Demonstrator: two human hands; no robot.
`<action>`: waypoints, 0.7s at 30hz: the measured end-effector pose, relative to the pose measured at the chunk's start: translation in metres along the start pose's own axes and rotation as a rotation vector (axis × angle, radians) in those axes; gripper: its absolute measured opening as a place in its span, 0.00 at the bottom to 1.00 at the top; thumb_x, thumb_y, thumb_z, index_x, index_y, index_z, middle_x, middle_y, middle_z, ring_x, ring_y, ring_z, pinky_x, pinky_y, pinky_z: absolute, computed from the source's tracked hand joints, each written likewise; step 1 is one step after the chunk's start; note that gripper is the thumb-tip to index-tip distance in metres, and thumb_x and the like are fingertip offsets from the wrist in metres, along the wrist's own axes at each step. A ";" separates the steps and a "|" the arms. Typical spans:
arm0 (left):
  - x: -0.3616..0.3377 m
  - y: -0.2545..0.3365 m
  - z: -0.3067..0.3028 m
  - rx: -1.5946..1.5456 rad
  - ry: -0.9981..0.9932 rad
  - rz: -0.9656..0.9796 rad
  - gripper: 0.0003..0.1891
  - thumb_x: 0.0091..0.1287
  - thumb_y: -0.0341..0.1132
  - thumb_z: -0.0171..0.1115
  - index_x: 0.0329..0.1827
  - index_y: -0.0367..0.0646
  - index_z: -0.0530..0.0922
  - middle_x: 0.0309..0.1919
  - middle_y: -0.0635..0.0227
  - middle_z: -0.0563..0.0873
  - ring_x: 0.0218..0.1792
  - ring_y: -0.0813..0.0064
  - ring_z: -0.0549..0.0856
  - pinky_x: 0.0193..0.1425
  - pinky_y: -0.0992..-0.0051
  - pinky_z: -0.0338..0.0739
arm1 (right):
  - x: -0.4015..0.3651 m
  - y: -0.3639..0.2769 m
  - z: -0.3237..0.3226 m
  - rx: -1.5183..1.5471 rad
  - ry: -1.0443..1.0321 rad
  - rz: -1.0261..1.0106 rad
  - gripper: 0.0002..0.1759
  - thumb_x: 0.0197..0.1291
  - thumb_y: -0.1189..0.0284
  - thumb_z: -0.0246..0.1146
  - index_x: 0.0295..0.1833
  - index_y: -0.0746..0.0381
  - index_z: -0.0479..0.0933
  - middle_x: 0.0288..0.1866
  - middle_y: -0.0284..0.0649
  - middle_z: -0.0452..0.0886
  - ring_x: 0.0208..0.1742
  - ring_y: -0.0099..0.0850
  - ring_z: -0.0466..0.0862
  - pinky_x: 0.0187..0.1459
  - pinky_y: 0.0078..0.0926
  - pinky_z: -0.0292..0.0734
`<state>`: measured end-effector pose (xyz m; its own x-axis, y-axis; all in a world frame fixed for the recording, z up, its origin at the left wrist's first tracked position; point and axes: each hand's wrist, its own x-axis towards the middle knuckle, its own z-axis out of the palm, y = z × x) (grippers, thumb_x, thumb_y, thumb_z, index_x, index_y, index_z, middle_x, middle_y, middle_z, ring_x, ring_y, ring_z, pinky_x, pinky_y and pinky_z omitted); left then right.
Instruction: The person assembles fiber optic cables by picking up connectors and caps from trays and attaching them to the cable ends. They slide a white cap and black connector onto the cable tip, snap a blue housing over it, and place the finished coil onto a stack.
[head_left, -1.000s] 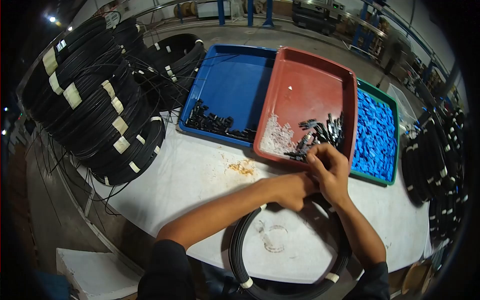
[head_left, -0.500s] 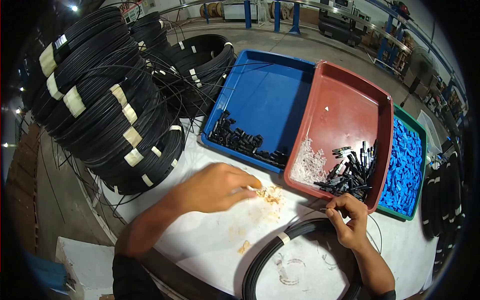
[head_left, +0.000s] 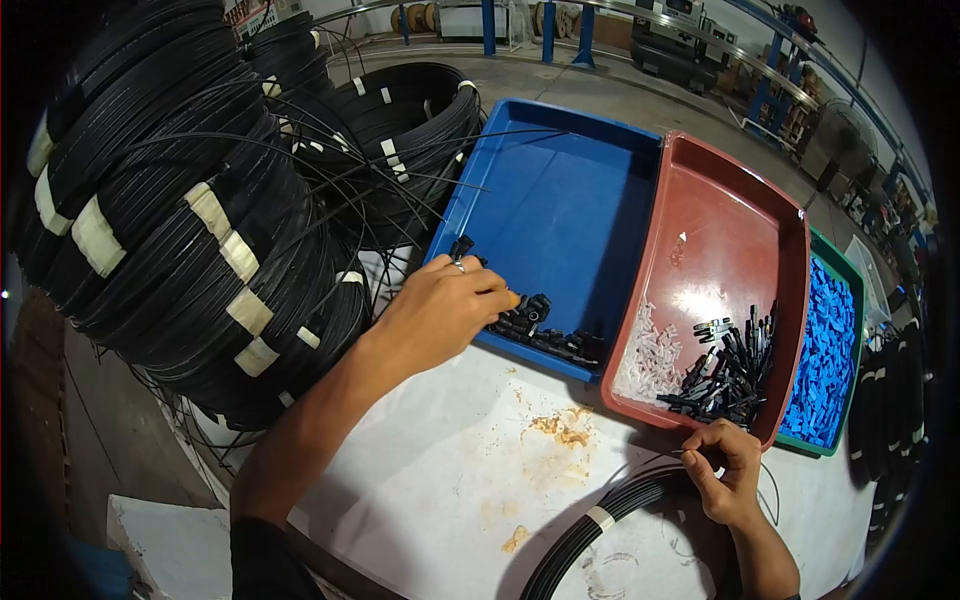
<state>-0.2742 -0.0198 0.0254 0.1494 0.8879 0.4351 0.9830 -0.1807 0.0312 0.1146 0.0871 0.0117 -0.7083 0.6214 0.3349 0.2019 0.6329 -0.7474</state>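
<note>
My left hand (head_left: 445,305) reaches over the near left corner of a blue tray (head_left: 570,200), fingers curled down among small black connector parts (head_left: 535,312). Its fingertips are partly hidden, so whatever they grip cannot be made out. A yellow-orange covering shows on one fingertip, and a ring on a finger. My right hand (head_left: 725,470) pinches the thin end of a black cable between thumb and forefinger. Below that hand lies a coil of black cable (head_left: 570,545), bound with a white tape band, on the white table.
A red tray (head_left: 720,240) holds clear small pieces (head_left: 645,365) and black connectors (head_left: 730,375). Beside it, a green tray (head_left: 825,440) carries blue pieces. Tall stacks of taped black cable coils (head_left: 170,210) stand at left. Yellowish scraps (head_left: 560,430) lie on the table.
My left hand has moved from above the yellowish scraps, up and left to the black parts in the blue tray. My right hand still pinches the cable end. The view has shifted slightly.
</note>
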 end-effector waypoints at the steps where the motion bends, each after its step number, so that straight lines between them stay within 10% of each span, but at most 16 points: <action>1: 0.002 0.002 0.004 0.032 0.016 0.030 0.10 0.66 0.32 0.73 0.50 0.44 0.90 0.48 0.71 0.91 0.49 0.71 0.85 0.56 0.69 0.77 | 0.000 0.000 0.000 -0.027 -0.004 -0.024 0.03 0.59 0.78 0.71 0.36 0.65 0.83 0.31 0.38 0.83 0.26 0.25 0.78 0.29 0.20 0.67; 11: 0.012 -0.013 0.010 0.030 0.183 -0.118 0.17 0.65 0.17 0.63 0.54 0.42 0.87 0.49 0.67 0.90 0.46 0.67 0.86 0.55 0.65 0.79 | 0.001 -0.014 0.003 -0.142 -0.120 -0.015 0.06 0.59 0.81 0.71 0.41 0.64 0.83 0.31 0.39 0.83 0.24 0.29 0.79 0.28 0.26 0.72; 21: 0.017 -0.005 0.012 -0.072 0.041 -0.112 0.09 0.65 0.29 0.72 0.48 0.45 0.90 0.48 0.72 0.91 0.50 0.70 0.86 0.59 0.66 0.75 | 0.002 -0.015 0.002 -0.132 -0.148 0.010 0.06 0.59 0.81 0.71 0.41 0.64 0.83 0.31 0.39 0.83 0.24 0.29 0.79 0.27 0.26 0.72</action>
<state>-0.2757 0.0008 0.0219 0.0331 0.8863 0.4618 0.9830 -0.1125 0.1454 0.1088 0.0775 0.0221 -0.7958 0.5591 0.2326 0.2890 0.6882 -0.6655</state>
